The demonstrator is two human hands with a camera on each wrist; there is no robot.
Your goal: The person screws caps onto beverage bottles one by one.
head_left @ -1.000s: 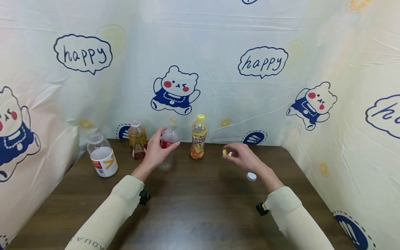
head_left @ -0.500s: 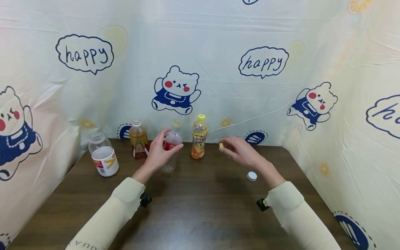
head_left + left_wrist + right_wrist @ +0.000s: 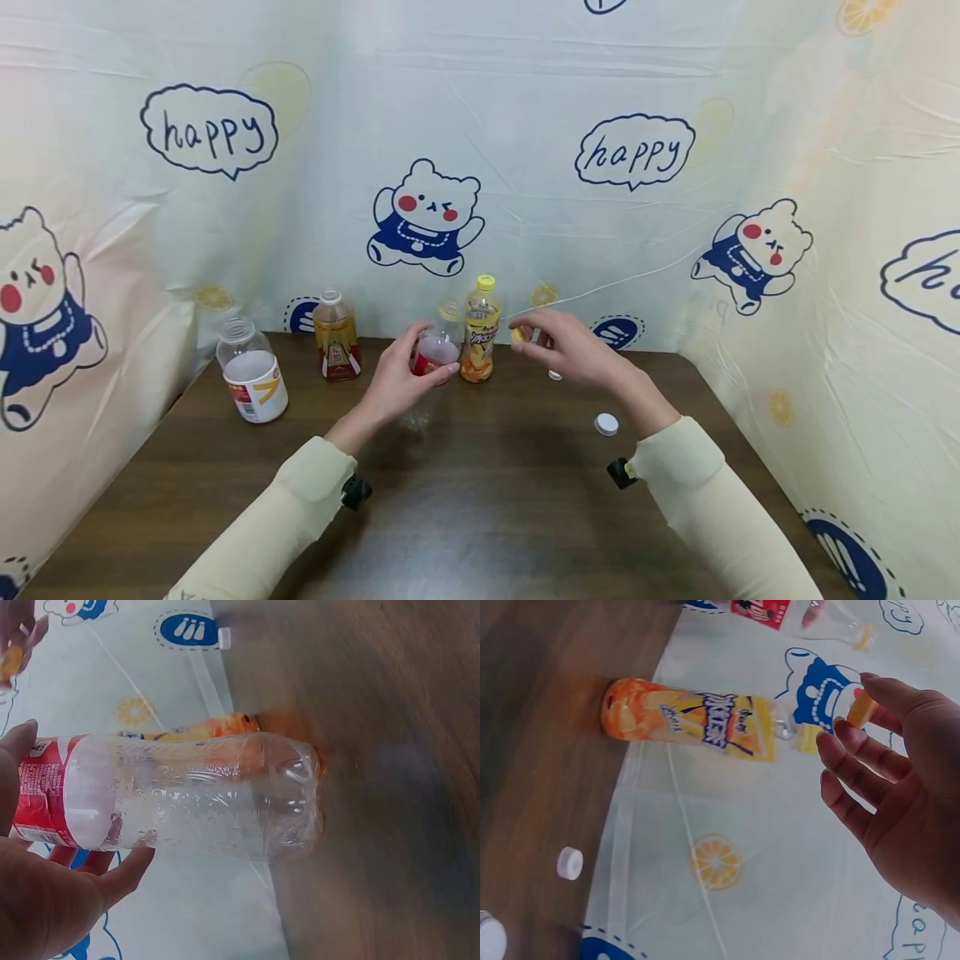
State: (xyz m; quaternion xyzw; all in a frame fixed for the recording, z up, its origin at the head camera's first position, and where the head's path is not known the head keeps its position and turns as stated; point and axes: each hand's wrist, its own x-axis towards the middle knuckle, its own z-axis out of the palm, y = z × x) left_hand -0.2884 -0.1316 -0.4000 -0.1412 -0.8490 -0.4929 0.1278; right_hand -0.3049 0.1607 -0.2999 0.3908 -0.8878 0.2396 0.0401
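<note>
While two white caps (image 3: pixel 606 424), one jar (image 3: pixel 255 387) and two bottles (image 3: pixel 337 337) rest on the bench (image 3: pixel 480 500), forearms (image 3: pixel 277 508) extend forward: left hand (image 3: pixel 401 377) grasping a third bottle (image 3: pixel 202 799) beside the yellow-capped one (image 3: pixel 480 337); right hand (image 3: pixel 576 348) pinching one yellow cap (image 3: pixel 861 710).

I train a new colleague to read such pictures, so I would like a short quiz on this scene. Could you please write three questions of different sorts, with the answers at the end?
1. What small thing does the right hand pinch?
2. The left hand holds a clear bottle. True or false: its label is blue.
3. How many white caps lie on the table?

Key:
1. An orange-yellow cap.
2. False; it is red.
3. Two.
</note>
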